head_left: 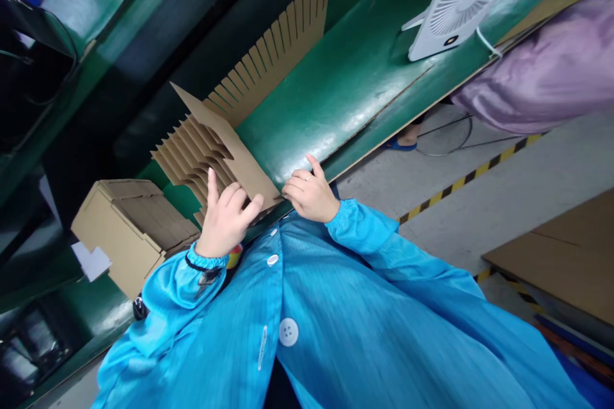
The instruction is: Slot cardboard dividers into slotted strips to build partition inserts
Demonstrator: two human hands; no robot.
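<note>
A cardboard divider insert point(192, 147), with several parallel slotted sheets standing on edge, is on the green bench before me. Its plain outer panel point(247, 163) leans toward the right. My left hand point(229, 217) lies against the near side of the insert, index finger stretched out and thumb apart; some fingertips are hidden by the cardboard. At the panel's near bottom corner, my right hand point(311, 195) has its fingers curled in while the index finger points away. A small dark spot shows at those fingertips, too small to name.
Behind the insert stands a long comb-slotted cardboard strip point(283, 45). To the left is a stack of folded cardboard point(134, 223). A white fan point(465, 3) stands on the green bench point(330, 96) at upper right. Purple cloth on another person point(542, 64) shows beyond the edge.
</note>
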